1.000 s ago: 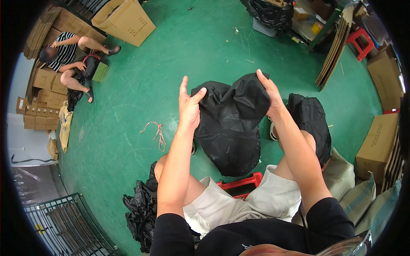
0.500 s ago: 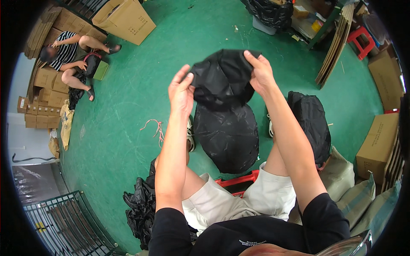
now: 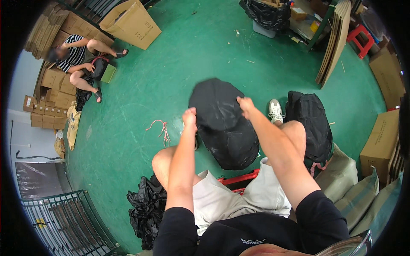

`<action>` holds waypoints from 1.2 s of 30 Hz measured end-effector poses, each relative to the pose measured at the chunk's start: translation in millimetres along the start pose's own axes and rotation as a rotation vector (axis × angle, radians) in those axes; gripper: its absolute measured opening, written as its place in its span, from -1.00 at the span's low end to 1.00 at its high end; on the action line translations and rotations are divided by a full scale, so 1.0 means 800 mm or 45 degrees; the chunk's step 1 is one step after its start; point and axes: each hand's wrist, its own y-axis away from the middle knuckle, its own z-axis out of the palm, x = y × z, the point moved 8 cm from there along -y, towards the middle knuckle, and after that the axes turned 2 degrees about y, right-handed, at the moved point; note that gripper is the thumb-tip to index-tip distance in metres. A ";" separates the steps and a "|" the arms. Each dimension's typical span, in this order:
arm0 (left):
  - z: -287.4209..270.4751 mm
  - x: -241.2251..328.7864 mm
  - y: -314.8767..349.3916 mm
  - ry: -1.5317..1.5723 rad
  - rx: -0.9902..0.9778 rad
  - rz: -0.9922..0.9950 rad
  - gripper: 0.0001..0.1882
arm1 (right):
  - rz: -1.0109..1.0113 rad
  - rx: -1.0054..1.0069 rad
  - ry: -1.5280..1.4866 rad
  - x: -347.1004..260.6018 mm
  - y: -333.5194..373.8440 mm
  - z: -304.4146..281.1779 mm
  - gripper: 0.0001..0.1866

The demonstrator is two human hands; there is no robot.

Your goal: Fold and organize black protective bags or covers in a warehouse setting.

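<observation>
Out in front of me I hold a black, rounded piece of thin fabric (image 3: 216,104), like a cover, by its two sides. My left hand (image 3: 190,118) is closed on its left edge, and my right hand (image 3: 246,106) grips the right edge. Behind and below the fabric, a larger rounded black bundle (image 3: 232,150) stands on the floor between my legs, its upper part hidden. What lies inside that bundle does not show. A second black bundle (image 3: 309,123) stands beside my right leg, with a pinkish strap near its lower end.
Crumpled black plastic (image 3: 147,209) lies by my left leg, and pink string (image 3: 163,130) on the green floor. Sacks (image 3: 339,170) and cartons (image 3: 379,138) stand at my right. A red plastic frame (image 3: 239,181) shows between my thighs. Another person (image 3: 79,55) sits far left by boxes.
Both hands have come down and nearer to me with the black fabric, which now spreads rounder and covers the top of the bundle from view. My right knee has swung outward.
</observation>
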 end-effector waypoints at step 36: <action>0.017 -0.152 0.237 -0.423 0.275 -0.318 -0.44 | 0.134 0.599 0.723 0.185 0.077 -0.150 -0.65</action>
